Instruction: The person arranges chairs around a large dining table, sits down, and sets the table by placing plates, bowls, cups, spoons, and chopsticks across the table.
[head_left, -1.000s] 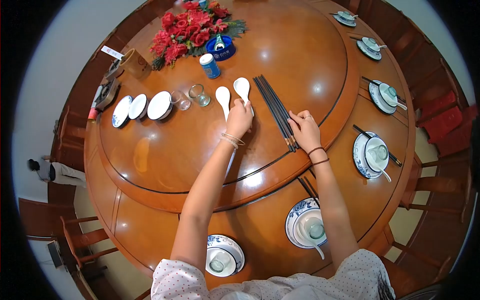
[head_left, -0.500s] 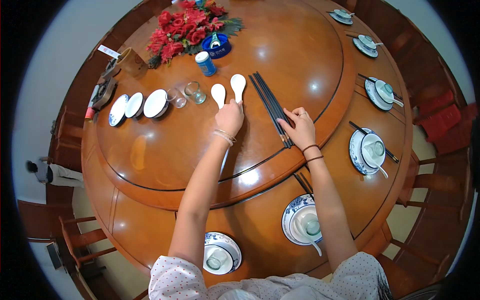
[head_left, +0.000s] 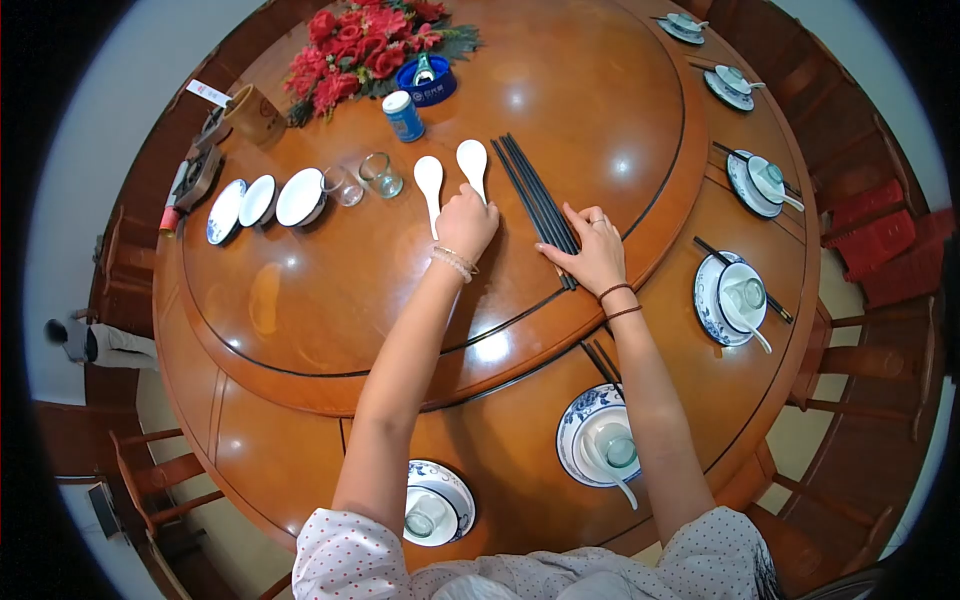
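Note:
My left hand (head_left: 468, 228) has its fingers curled at the handle of a white spoon (head_left: 472, 160); the fingertips are partly hidden. A second white spoon (head_left: 428, 180) lies just left of that hand, its handle pointing toward me. On the right, a bundle of black chopsticks (head_left: 530, 190) rests on the turntable. Across its near end is my right hand (head_left: 597, 250), thumb on the left side and fingers on the right, closed around the bundle.
Two glasses (head_left: 380, 178), several white bowls (head_left: 300, 198), a blue can (head_left: 403, 118), a blue ashtray (head_left: 428, 92) and red flowers (head_left: 350, 50) stand on the turntable (head_left: 270, 340). Place settings (head_left: 595, 430) line the table's outer rim. A person (head_left: 110, 343) stands at far left.
My left hand has shifted slightly right and forward, against the right spoon's handle. My right thumb has moved left across the chopsticks. The view has shifted a little.

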